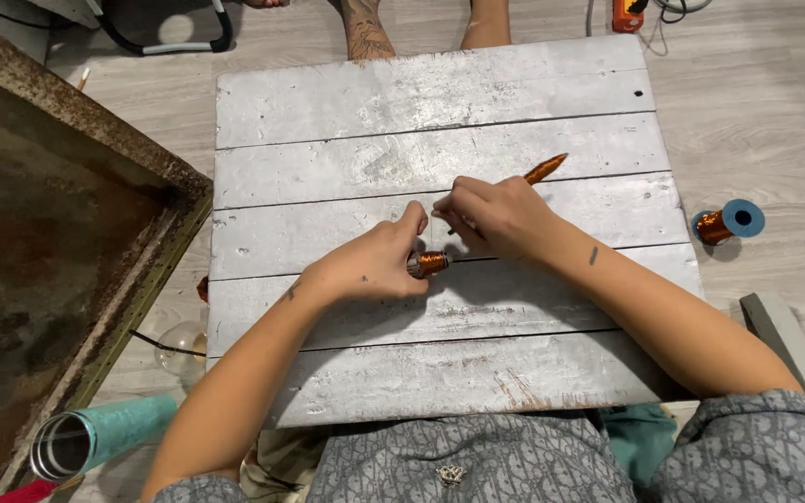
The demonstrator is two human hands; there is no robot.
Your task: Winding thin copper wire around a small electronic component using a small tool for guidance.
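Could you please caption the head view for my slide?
Both hands, left and right, hold a copper-wound rod over a grey board.

Floor-level work area around a low plank table, lit evenly from above.

The table (440, 102) is made of whitewashed horizontal planks, scuffed and worn, with bare wood showing at the near edge. The floor (775, 102) is pale grey wood-look boards. At left stands a rusted metal tray (58, 214) with a corroded rim. A teal roll (95, 436) lies at near left, just beside a clear glass bulb (182, 346). Black cable (165, 45) loops at far left. A grey wooden piece (780, 335) sits at right.
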